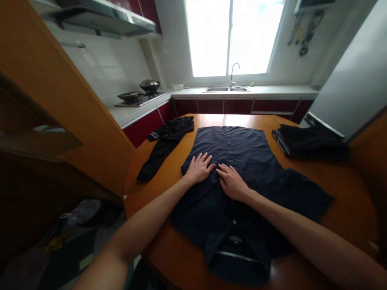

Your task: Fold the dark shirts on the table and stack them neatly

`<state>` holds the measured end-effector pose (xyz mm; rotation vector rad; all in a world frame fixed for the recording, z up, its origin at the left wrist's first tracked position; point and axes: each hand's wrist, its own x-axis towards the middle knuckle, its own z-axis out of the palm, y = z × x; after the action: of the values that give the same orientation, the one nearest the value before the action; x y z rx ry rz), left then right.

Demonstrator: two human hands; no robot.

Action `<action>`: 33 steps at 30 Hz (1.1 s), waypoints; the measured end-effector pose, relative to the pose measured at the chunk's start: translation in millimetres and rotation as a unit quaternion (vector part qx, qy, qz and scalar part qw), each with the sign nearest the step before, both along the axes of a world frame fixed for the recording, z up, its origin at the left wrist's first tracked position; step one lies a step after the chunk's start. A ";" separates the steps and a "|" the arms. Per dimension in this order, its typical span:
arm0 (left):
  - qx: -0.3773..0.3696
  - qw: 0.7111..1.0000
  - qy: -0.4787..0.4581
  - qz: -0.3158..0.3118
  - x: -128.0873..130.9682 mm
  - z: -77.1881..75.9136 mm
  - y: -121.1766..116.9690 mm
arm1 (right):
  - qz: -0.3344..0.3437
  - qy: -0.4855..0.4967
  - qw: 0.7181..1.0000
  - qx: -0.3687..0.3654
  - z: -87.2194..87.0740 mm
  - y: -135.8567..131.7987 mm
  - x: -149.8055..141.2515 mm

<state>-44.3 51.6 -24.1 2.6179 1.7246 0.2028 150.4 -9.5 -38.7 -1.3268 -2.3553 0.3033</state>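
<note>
A dark navy collared shirt (248, 161) is spread front side up, its collar toward me and its hem toward the window. My left hand (199, 168) lies flat on the shirt just left of the button placket, fingers spread. On the other side of the placket, my right hand (232, 181) rests on the cloth with its fingers stretched out. The fingertips of both hands nearly meet. One sleeve extends to the right; the left sleeve is partly hidden by my left forearm.
Beneath the shirt is a round wooden table (335, 183). A black garment (169, 141) lies loosely at its left, and folded dark clothes (311, 141) are stacked at the right. Beyond stand a counter with a sink (216, 90) and a stove (142, 98) with pans. Bags (86, 211) lie on the floor.
</note>
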 end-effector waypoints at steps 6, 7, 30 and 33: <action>0.011 1.000 0.006 -0.007 -2.6 -3.4 7.8 | -0.028 0.068 0.997 -0.008 40.8 -4.3 16.4; 0.011 1.000 0.008 -0.009 -3.3 -4.2 9.9 | -0.045 0.082 0.996 -0.001 51.1 -4.5 25.7; 0.017 1.000 0.008 -0.013 -6.2 -10.9 24.8 | -0.467 0.089 0.872 -0.118 19.8 -61.6 295.3; 0.020 1.000 0.001 -0.013 -6.2 -11.5 24.7 | -0.462 0.102 0.871 -0.131 20.2 -62.0 291.3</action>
<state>-50.5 76.3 -35.6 2.6685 1.7040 0.2367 441.7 -71.4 -18.5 -2.2345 -1.3074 0.4288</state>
